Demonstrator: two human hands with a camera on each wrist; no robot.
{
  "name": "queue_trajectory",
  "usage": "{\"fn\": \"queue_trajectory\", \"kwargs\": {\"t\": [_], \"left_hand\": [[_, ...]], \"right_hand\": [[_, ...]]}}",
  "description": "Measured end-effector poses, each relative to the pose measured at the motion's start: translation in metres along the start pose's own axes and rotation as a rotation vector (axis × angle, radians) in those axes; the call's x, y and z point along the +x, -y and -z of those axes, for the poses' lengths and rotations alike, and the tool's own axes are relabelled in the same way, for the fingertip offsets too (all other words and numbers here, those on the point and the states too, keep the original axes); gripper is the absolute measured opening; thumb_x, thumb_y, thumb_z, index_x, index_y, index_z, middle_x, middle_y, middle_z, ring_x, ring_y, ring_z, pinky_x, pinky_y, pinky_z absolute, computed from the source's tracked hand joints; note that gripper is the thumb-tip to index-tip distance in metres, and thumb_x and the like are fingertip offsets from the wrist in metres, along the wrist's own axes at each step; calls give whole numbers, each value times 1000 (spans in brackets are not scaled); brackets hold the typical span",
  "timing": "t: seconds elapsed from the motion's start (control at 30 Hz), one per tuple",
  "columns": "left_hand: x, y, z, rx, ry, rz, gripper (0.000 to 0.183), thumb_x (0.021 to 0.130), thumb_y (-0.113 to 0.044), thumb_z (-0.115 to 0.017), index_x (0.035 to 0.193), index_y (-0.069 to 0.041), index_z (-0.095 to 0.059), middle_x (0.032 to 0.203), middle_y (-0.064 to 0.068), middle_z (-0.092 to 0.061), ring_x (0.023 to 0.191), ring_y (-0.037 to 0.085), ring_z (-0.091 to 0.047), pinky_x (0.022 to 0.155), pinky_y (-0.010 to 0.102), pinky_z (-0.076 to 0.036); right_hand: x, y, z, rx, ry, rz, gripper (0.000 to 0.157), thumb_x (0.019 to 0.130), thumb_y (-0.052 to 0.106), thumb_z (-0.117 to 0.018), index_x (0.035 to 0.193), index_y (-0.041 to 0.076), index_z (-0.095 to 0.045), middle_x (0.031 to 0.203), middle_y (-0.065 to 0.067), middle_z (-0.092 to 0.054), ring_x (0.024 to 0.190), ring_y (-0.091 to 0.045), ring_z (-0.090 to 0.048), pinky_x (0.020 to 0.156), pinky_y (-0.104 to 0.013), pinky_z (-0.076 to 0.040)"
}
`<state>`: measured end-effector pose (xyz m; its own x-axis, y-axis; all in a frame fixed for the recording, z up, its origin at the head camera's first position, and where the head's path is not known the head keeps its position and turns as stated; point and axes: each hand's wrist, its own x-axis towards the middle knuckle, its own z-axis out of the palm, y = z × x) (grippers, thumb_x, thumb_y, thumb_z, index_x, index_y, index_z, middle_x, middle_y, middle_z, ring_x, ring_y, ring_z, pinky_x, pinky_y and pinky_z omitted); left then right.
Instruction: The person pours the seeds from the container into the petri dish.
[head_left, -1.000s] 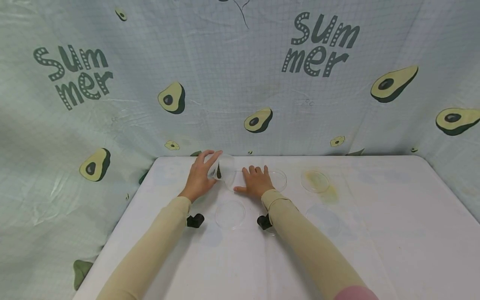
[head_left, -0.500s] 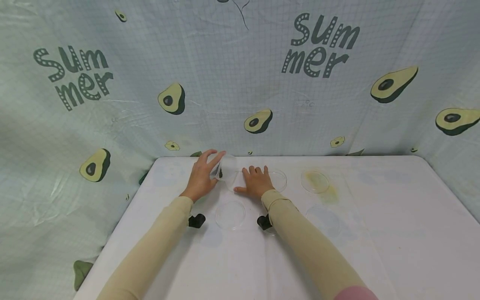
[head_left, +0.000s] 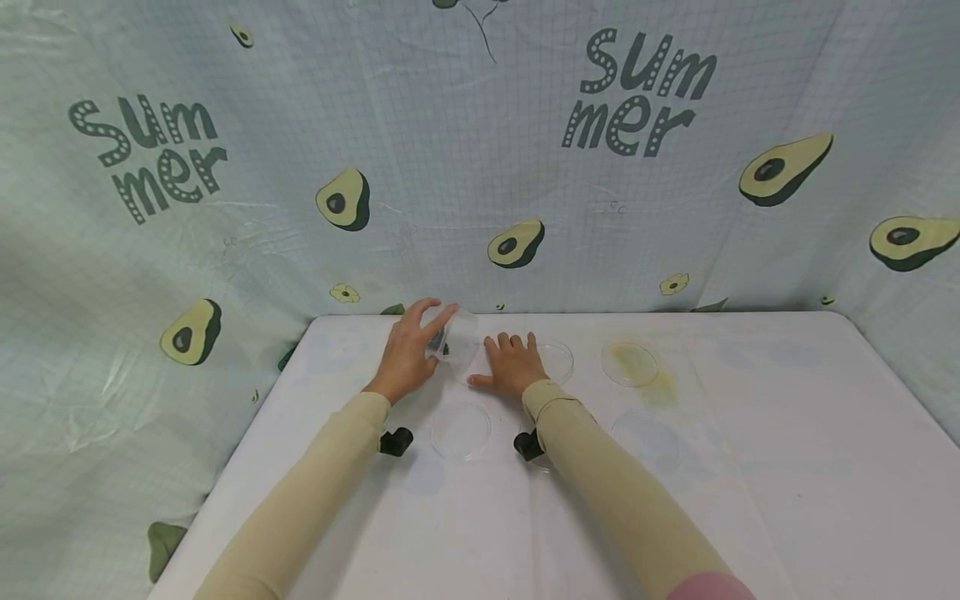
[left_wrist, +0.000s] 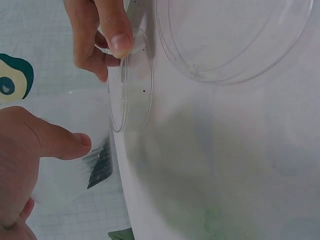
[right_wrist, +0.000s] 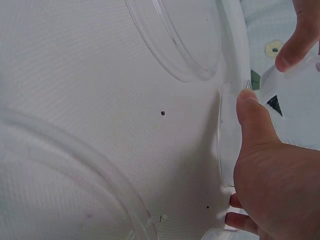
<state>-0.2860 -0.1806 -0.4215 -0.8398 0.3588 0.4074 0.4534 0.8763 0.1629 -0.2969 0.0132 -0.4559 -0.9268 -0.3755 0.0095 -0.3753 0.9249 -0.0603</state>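
Note:
My left hand (head_left: 407,354) grips a clear plastic cup (head_left: 462,333) at the back of the table, tilted to the right. Small dark grains (left_wrist: 101,164) lie in a heap against its lower wall. Beside the cup's mouth stands a clear petri dish (left_wrist: 137,112), with a few dark specks showing in it. My right hand (head_left: 513,364) holds that dish from its right side, the thumb (right_wrist: 247,100) at the near rim and the fingers on the far side. The dish's right part is hidden by this hand.
Several more clear dishes lie on the white table (head_left: 750,500): one in front (head_left: 461,431), one right of my right hand (head_left: 561,360), one farther right (head_left: 630,365). Another is partly hidden under my right forearm. A printed curtain (head_left: 450,167) hangs behind.
My left hand has edged a little to the right with the cup. The dark grains inside have shifted with it. My right hand stays in place at the dish.

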Motion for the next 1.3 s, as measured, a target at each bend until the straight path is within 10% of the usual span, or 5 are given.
{"fn": "queue_trajectory", "kwargs": {"t": [1.3], "left_hand": [[2, -7, -4, 98, -15, -158, 90, 72, 10, -74, 145, -30, -42, 146, 7, -40, 141, 25, -33, 106, 54, -40]], "right_hand": [[1, 2, -10, 1, 1, -15, 81, 85, 70, -53, 142, 13, -44, 139, -14, -51, 131, -33, -47, 115, -58, -26]]}}
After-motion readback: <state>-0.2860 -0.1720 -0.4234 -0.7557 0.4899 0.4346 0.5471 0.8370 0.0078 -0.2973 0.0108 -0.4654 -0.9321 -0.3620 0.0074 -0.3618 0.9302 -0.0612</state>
